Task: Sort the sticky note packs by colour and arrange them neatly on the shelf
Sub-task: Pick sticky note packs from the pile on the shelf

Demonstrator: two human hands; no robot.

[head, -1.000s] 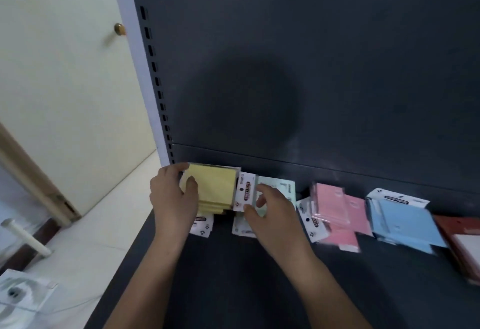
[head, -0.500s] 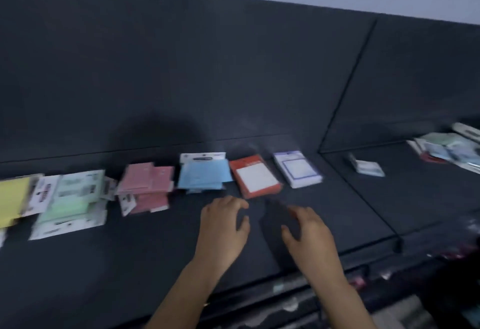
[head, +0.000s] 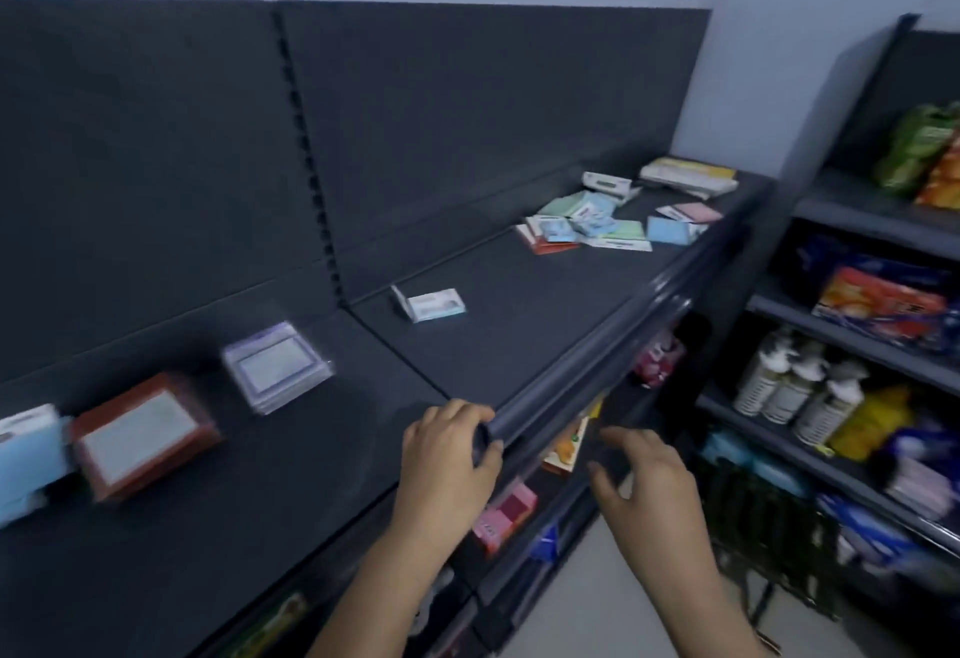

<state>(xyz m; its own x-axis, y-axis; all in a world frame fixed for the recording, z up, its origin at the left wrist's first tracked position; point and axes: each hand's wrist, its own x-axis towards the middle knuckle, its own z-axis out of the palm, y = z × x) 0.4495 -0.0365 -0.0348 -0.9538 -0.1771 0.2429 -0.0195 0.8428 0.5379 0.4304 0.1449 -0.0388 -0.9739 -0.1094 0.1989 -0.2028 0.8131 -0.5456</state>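
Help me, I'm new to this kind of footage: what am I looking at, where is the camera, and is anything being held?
No machine here: these are a person's two bare hands, filmed by one camera worn on the head, looking forward and down. On the dark shelf lie a blue pack of sticky notes, a red pack and a purple-bordered pack in a row on the left, a lone pack further along, and a mixed pile at the far end. The left hand is at the end of the front rail; whether it grips it I cannot tell. The right hand hovers off the shelf, holding nothing.
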